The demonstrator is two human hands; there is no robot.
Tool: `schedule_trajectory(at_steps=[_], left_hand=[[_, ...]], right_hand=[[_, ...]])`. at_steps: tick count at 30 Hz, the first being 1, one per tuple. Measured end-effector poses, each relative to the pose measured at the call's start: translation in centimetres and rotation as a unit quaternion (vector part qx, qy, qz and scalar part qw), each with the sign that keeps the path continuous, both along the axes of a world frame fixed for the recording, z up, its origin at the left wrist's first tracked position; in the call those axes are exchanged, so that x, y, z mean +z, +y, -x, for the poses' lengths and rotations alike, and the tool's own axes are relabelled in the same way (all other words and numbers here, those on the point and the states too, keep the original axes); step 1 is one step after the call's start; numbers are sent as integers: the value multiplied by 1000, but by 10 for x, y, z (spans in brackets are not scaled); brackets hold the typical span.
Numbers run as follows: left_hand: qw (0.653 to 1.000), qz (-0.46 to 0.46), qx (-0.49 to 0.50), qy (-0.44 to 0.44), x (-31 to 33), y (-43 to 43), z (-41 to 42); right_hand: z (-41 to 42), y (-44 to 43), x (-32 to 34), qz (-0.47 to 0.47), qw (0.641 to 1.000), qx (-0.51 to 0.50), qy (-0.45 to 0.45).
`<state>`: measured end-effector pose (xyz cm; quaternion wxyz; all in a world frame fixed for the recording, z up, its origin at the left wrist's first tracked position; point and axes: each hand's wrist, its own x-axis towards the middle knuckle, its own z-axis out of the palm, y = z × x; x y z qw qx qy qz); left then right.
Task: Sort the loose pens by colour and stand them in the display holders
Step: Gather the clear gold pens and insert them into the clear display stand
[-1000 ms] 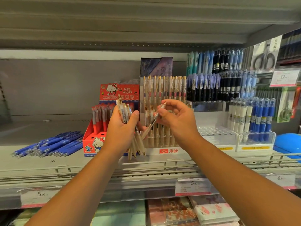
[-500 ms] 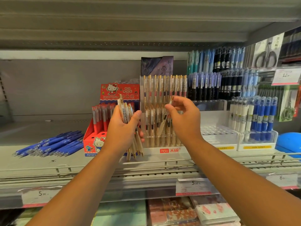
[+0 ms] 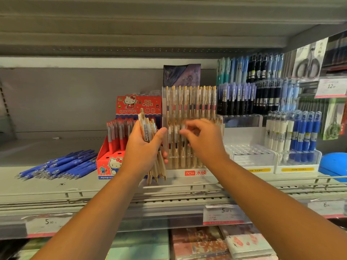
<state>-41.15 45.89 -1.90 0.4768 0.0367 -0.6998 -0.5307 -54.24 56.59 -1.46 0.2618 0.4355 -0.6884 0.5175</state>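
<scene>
Several gold-clipped pens [image 3: 148, 126] sat gripped in your left hand [image 3: 142, 152]; your right hand [image 3: 204, 141] curled at the clear holder [image 3: 180, 173], its hold too blurred to tell. Seating each tip-down, one per slot, looked wise.

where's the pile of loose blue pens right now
In the head view the loose blue pens lie flat on the shelf at far left, right beside the red Hello Kitty box.
</scene>
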Motion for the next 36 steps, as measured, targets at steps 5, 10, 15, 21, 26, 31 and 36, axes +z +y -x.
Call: schedule_trajectory(at_steps=[5,10,15,21,26,31,36], left_hand=[[1000,-19,-10,2,-1,-2,1],[1000,2,-7,17,-1,0,-2],[999,23,-18,24,-1,-1,1],[999,36,-6,19,0,-4,2],[998,45,-32,8,-1,-2,0],[997,64,-52,-5,-3,-4,2],[997,62,-34,0,-5,-7,6]], right_hand=[[-1,0,-2,-40,999,-26,18],[-13,4,1,-10,998,-35,54],[-27,10,16,-51,986,157,23],[-40,6,18,-130,951,274,-57],[-40,4,22,-105,958,258,-74],[-37,6,24,-78,958,259,-93],[-34,6,20,-48,950,262,-160]])
